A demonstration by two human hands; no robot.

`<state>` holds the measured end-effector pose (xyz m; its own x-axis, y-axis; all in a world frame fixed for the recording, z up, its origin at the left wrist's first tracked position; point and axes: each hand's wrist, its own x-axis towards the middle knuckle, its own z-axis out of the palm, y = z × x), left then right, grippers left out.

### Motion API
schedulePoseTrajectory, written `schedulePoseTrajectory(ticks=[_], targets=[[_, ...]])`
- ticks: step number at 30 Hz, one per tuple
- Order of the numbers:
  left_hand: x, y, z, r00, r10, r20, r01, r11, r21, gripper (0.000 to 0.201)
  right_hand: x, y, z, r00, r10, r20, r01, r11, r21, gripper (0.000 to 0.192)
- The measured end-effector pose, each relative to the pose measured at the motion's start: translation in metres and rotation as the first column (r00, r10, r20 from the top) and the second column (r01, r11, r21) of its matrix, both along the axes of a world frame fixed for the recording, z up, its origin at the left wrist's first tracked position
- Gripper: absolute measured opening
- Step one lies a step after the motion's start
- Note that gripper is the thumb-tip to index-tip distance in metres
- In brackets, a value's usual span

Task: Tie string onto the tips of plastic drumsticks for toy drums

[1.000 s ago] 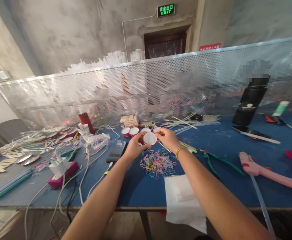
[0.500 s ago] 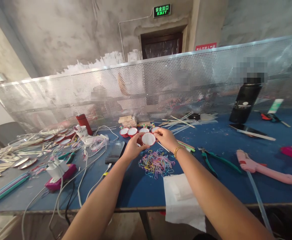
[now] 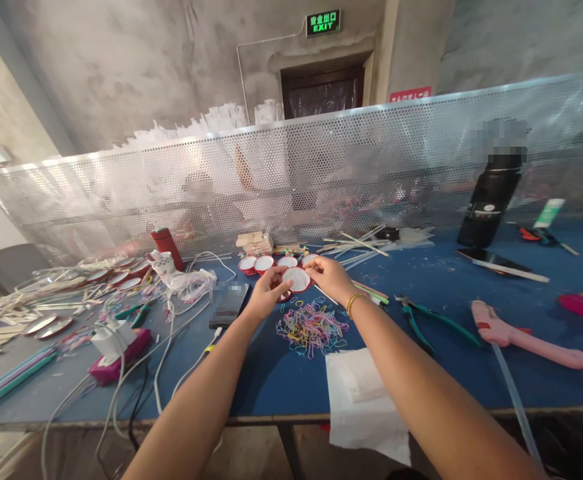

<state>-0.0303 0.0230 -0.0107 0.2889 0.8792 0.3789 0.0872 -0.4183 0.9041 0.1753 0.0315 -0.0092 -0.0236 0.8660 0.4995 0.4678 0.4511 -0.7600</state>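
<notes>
Between my hands is a small round white dish with a red rim (image 3: 296, 280), its white face tilted toward me. My right hand (image 3: 332, 279), with a gold bracelet at the wrist, pinches its right edge. My left hand (image 3: 267, 293) has its fingertips and thumb at the left edge. Part of another red-rimmed piece (image 3: 284, 297) shows just below the dish. Behind them, several similar red cups with white tops (image 3: 264, 265) stand in a row, some with small colourful decorations. A pile of pastel loops (image 3: 313, 327) lies on the blue table (image 3: 261, 387) in front.
To the right are green-handled pliers (image 3: 441, 323), a pink glue gun (image 3: 526, 337), a phone (image 3: 496, 261) and a black bottle (image 3: 491, 200). At left lie cables, a magenta power strip (image 3: 121, 357) and a red flask (image 3: 167, 248). White tissue (image 3: 366, 400) overhangs the front edge; a perforated metal screen (image 3: 251, 180) stands behind.
The dish has shifted very slightly left and its tilt has changed a little. My left thumb has moved along its edge, and a red-rimmed piece now shows below.
</notes>
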Motion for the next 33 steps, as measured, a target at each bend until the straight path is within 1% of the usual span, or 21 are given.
schedulePoseTrajectory(ticks=[3, 7, 10, 15, 20, 24, 29, 33], targets=[[-0.002, 0.003, -0.001, 0.999, 0.047, -0.012, -0.047, 0.999, -0.028, 0.060, 0.000, 0.001, -0.002, 1.000, 0.025, -0.016, -0.025, 1.000, 0.009, 0.009], [-0.003, 0.009, -0.004, 0.994, 0.109, -0.028, -0.109, 0.994, 0.024, 0.052, -0.002, 0.004, -0.004, 0.997, 0.057, -0.054, -0.058, 0.998, -0.009, 0.007], [-0.003, 0.011, -0.005, 0.993, 0.113, -0.019, -0.112, 0.992, 0.052, 0.046, -0.003, 0.004, -0.005, 0.996, 0.070, -0.056, -0.071, 0.997, -0.033, 0.008], [-0.005, 0.011, -0.006, 0.994, 0.102, -0.023, -0.100, 0.990, 0.102, 0.039, -0.004, -0.001, 0.000, 0.999, 0.051, 0.002, -0.051, 0.999, -0.010, 0.011], [-0.006, 0.010, -0.006, 0.995, 0.092, -0.044, -0.086, 0.990, 0.113, 0.035, -0.004, -0.009, 0.007, 0.995, 0.017, 0.103, -0.013, 0.999, -0.032, 0.013], [-0.005, 0.009, -0.005, 0.995, 0.089, -0.045, -0.084, 0.990, 0.116, 0.032, -0.005, -0.011, 0.009, 0.993, 0.012, 0.119, -0.007, 0.999, -0.038, 0.013], [-0.006, 0.005, -0.001, 0.990, 0.126, -0.060, -0.118, 0.985, 0.123, 0.033, -0.005, -0.012, 0.009, 0.992, 0.009, 0.124, -0.004, 0.999, -0.040, 0.013], [-0.007, 0.005, -0.001, 0.983, 0.161, -0.093, -0.145, 0.977, 0.155, 0.034, -0.005, -0.012, 0.008, 0.991, 0.011, 0.135, -0.007, 1.000, -0.029, 0.013]])
